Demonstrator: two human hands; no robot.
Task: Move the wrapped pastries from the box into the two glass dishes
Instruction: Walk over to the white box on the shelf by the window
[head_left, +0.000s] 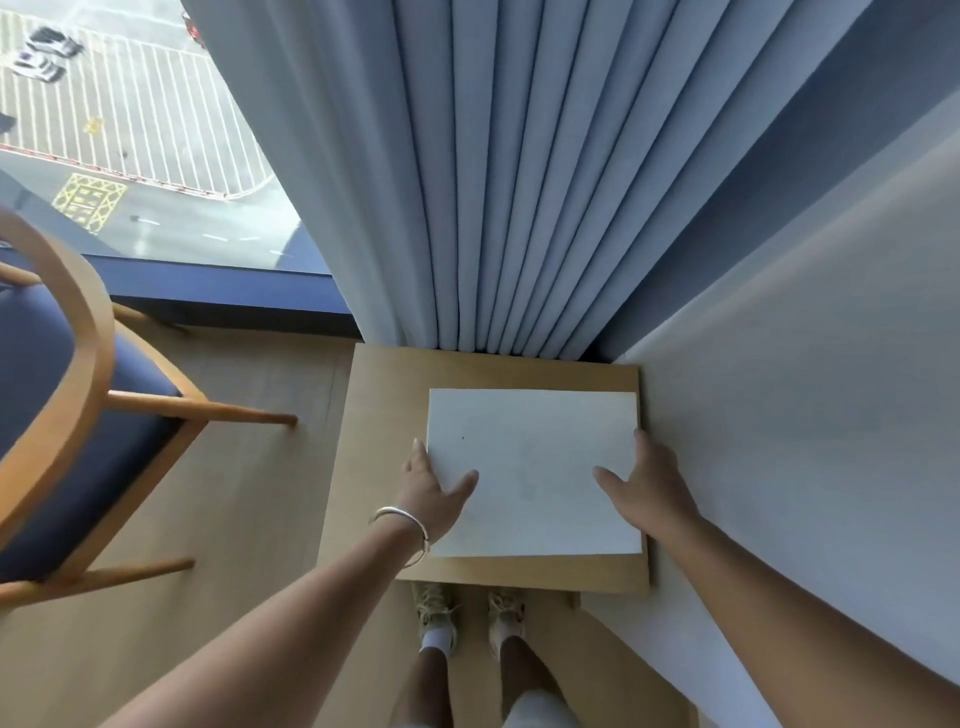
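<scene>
A flat white box (530, 457) with its lid on lies on a small wooden side table (384, 395). My left hand (434, 486) grips the box's left edge, thumb on top of the lid and fingers down the side; a silver bangle sits on that wrist. My right hand (644, 486) holds the right edge the same way, thumb lying on the lid. The lid hides whatever is inside, so no pastries show. No glass dishes are in view.
The table stands in a corner: blue curtains (509, 182) behind it, a pale wall (805, 389) tight against its right side. A wooden chair (62, 415) with a dark blue seat stands on the floor at left, below a window (119, 130). My feet are below the table's front edge.
</scene>
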